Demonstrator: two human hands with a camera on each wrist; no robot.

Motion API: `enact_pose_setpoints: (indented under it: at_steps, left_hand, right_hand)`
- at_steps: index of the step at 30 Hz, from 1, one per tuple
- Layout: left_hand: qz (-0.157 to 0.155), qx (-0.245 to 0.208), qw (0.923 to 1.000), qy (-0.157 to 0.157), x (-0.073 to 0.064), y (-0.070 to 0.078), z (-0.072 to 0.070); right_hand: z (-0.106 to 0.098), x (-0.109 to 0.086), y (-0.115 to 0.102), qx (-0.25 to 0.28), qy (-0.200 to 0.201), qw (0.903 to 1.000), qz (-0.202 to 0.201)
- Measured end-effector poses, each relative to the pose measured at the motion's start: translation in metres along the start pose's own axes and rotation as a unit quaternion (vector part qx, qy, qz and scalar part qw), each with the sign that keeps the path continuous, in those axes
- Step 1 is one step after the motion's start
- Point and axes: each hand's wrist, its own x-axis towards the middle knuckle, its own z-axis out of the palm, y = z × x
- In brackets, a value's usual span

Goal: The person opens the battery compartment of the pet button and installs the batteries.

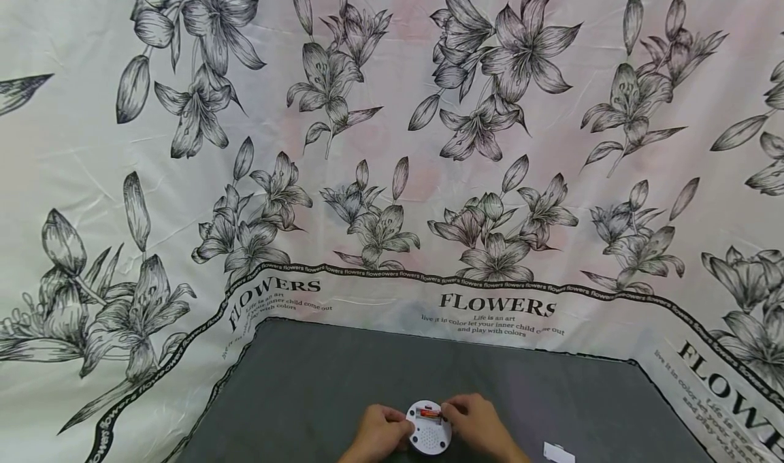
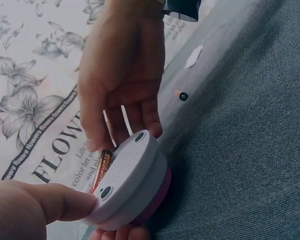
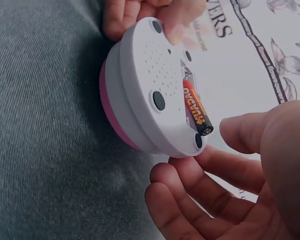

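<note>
A round white device [image 1: 432, 438] with a pink far side is held bottom up, showing rubber feet and a patch of small holes. In its battery slot lies a red and black battery [image 3: 194, 105], its black end tilted up out of the slot in the right wrist view. My left hand [image 1: 381, 433] grips the device by its edge, thumb on the bottom face and fingers beneath. My right hand [image 1: 480, 422] is at the opposite edge, its loosely bent fingers at the rim. The right thumb [image 3: 245, 131] stands apart from the battery's black end.
A small white flat piece [image 1: 559, 453] lies on the dark grey cloth surface [image 1: 343, 374] to the right. Near it in the left wrist view is a small black round thing [image 2: 184, 96]. A white flower-print sheet [image 1: 380, 177] hangs behind and around.
</note>
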Motion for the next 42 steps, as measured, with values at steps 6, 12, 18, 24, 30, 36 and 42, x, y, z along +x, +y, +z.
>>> enact_pose_setpoints:
  at_steps: [6, 12, 18, 24, 30, 36, 42]
  left_hand:
    - [0.015, -0.004, 0.9999, 0.003, -0.001, -0.001, 0.001]
    - [0.014, -0.014, 0.9998, 0.0, -0.001, -0.002, 0.003]
    - [0.014, -0.01, 0.9998, -0.003, -0.001, -0.004, 0.003]
    - [0.031, -0.024, 0.9992, -0.002, -0.001, -0.006, 0.004]
    - [0.038, -0.046, 0.9982, 0.0, -0.001, -0.004, 0.004]
    - [0.02, -0.046, 0.9987, -0.001, -0.001, -0.001, 0.003]
    - [0.017, -0.044, 0.9989, 0.004, -0.002, -0.002, 0.005]
  right_hand:
    - [0.003, -0.008, -0.009, 0.034, 0.01, 0.9993, 0.012]
    - [0.009, -0.015, -0.031, 0.033, 0.043, 0.9973, 0.049]
    - [0.013, -0.015, -0.031, 0.015, 0.063, 0.9965, 0.053]
    - [0.016, -0.009, -0.027, -0.014, 0.083, 0.995, 0.053]
    - [0.018, -0.008, -0.031, -0.053, 0.095, 0.9932, 0.042]
    - [0.02, -0.01, -0.039, -0.072, 0.103, 0.9915, 0.035]
    - [0.021, -0.011, -0.04, -0.078, 0.106, 0.9908, 0.032]
